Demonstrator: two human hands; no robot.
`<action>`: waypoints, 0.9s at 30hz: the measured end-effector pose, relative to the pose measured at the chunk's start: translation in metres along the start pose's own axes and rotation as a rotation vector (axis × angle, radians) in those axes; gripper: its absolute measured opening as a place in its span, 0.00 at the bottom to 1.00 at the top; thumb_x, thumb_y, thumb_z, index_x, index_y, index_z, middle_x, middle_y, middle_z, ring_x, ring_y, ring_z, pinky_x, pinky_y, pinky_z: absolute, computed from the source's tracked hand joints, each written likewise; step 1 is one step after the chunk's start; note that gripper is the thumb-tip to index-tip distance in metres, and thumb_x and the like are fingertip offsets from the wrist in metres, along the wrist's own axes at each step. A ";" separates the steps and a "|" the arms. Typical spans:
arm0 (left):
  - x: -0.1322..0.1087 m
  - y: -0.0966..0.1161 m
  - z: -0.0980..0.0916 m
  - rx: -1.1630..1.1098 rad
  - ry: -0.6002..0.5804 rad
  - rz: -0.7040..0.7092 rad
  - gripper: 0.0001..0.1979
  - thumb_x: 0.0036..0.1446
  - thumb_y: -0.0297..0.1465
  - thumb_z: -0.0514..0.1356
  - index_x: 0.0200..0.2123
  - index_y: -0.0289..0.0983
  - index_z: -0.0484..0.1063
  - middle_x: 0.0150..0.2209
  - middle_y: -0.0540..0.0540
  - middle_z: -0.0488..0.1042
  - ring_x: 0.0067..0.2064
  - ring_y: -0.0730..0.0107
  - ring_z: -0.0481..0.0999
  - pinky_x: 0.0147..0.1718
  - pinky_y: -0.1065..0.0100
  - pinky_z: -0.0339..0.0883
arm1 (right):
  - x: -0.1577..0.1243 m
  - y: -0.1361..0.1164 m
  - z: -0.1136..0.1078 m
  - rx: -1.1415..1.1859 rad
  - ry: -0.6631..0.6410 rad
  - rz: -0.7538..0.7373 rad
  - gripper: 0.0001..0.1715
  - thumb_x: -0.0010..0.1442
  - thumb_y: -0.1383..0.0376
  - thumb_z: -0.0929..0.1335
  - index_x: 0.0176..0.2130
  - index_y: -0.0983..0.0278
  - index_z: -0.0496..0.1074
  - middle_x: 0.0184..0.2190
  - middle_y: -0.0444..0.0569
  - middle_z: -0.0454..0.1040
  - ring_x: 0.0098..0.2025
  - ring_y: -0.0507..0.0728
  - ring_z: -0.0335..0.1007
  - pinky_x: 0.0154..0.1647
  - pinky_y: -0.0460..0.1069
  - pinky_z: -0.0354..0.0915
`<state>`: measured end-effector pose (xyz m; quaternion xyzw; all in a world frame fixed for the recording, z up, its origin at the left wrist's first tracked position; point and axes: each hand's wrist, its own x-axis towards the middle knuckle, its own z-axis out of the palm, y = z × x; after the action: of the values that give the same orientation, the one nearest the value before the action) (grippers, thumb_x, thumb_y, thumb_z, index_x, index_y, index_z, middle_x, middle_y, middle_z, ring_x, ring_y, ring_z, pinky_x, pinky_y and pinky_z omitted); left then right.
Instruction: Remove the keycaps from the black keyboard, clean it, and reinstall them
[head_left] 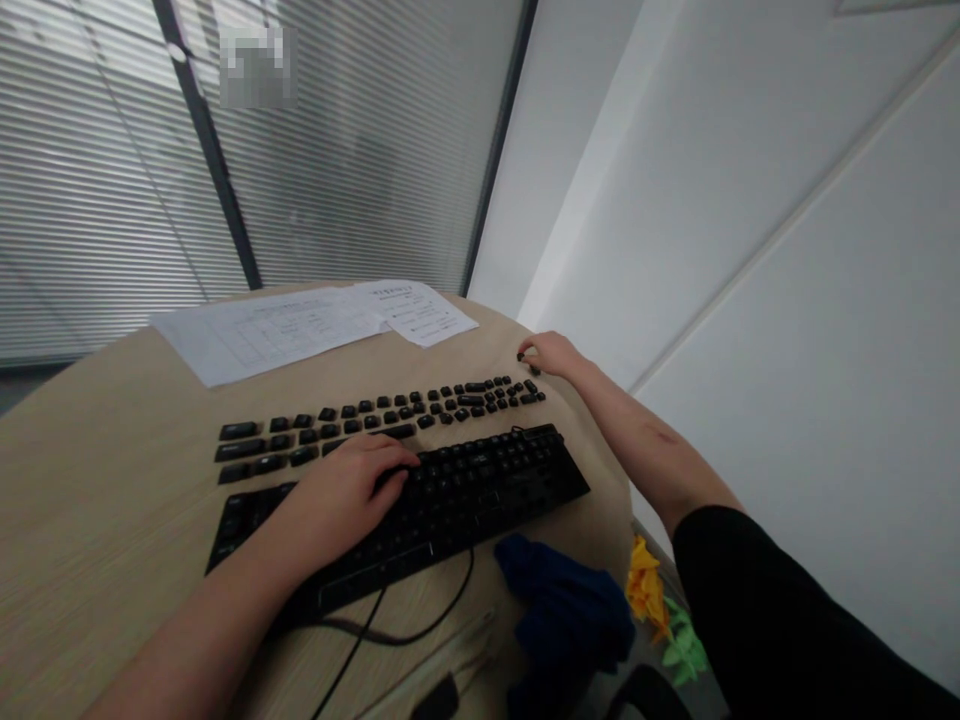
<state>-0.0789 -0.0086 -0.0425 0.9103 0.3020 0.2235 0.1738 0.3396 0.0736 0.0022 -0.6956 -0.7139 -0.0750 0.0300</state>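
Note:
A black keyboard (pixel 487 500) lies at an angle near the front of the round wooden table. My left hand (pixel 356 485) rests over its upper middle, fingers stretched forward and thumb apart, holding nothing I can see. Behind the keyboard, loose black keycaps (pixel 240 430) are laid out in rows. At the table's right edge, past the right end of those rows, is my right hand (pixel 551 355). Its fingers are pinched at a small black keycap (pixel 521 357). Another dark piece shows just under that hand.
Printed paper sheets (pixel 285 330) lie at the back of the table (pixel 97 480). A dark blue cloth (pixel 566 605) and the keyboard's black cable (pixel 420 635) are at the front. Yellow artificial petals (pixel 646 585) and green leaves (pixel 682 640) lie below the right edge. A white wall (pixel 810 330) stands close on the right.

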 end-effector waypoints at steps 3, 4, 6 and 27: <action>0.001 -0.001 -0.001 0.003 -0.003 -0.002 0.18 0.63 0.37 0.53 0.44 0.41 0.82 0.46 0.42 0.83 0.50 0.52 0.80 0.56 0.51 0.73 | -0.051 -0.004 -0.021 0.110 0.019 -0.079 0.13 0.66 0.62 0.72 0.49 0.59 0.82 0.45 0.48 0.85 0.47 0.59 0.81 0.51 0.51 0.71; 0.001 -0.001 -0.001 0.004 -0.003 -0.004 0.18 0.63 0.38 0.53 0.44 0.41 0.82 0.47 0.42 0.82 0.50 0.52 0.80 0.56 0.50 0.73 | -0.072 -0.005 -0.025 0.194 0.008 -0.127 0.12 0.65 0.62 0.72 0.48 0.59 0.82 0.43 0.47 0.85 0.44 0.58 0.81 0.47 0.50 0.72; 0.001 -0.001 0.000 0.005 0.000 -0.004 0.18 0.63 0.39 0.53 0.44 0.41 0.82 0.47 0.42 0.82 0.51 0.51 0.80 0.56 0.50 0.73 | -0.112 -0.006 -0.029 0.326 -0.052 -0.206 0.11 0.65 0.63 0.72 0.46 0.58 0.82 0.38 0.45 0.85 0.39 0.56 0.82 0.42 0.49 0.72; 0.004 0.001 0.001 0.016 0.002 0.019 0.19 0.61 0.38 0.53 0.44 0.41 0.82 0.46 0.41 0.83 0.50 0.50 0.81 0.56 0.48 0.73 | -0.174 -0.022 0.007 0.150 -0.070 -0.228 0.12 0.57 0.72 0.75 0.40 0.56 0.85 0.36 0.48 0.86 0.39 0.61 0.83 0.44 0.52 0.72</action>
<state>-0.0751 -0.0065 -0.0416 0.9143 0.2952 0.2235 0.1642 0.3234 -0.0976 -0.0320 -0.6079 -0.7926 -0.0002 0.0483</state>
